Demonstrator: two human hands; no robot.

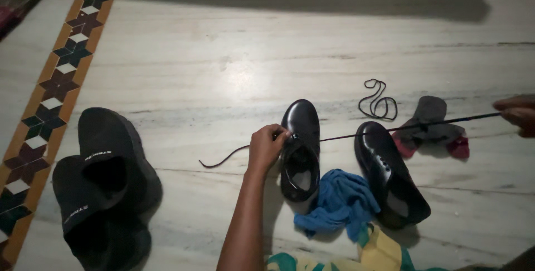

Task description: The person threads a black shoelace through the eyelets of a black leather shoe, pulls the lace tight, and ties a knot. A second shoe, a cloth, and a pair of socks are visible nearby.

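Head view: on the pale marble floor [223, 65], the left hand [266, 147] rests on the eyelet side of a glossy black dress shoe [301, 151], its fingers [278, 133] closed and pinching the black shoelace [356, 134] right at the upper. The lace runs taut across the second black shoe [390, 176] to the right hand [518, 115] at the frame's edge, whose fingers close on the lace's far end; the short end trails loose on the floor to the left. The lace looks only partly threaded, so the step in hand seems to be pulling it through an eyelet. The next move likely calls for evening the two ends while the shoe is held steady. A spare lace [379, 101] lies coiled beyond, beside grey-and-red socks [432, 129]; a blue cloth [340, 201] sits between the shoes, black slippers [103, 184] well apart at the left.
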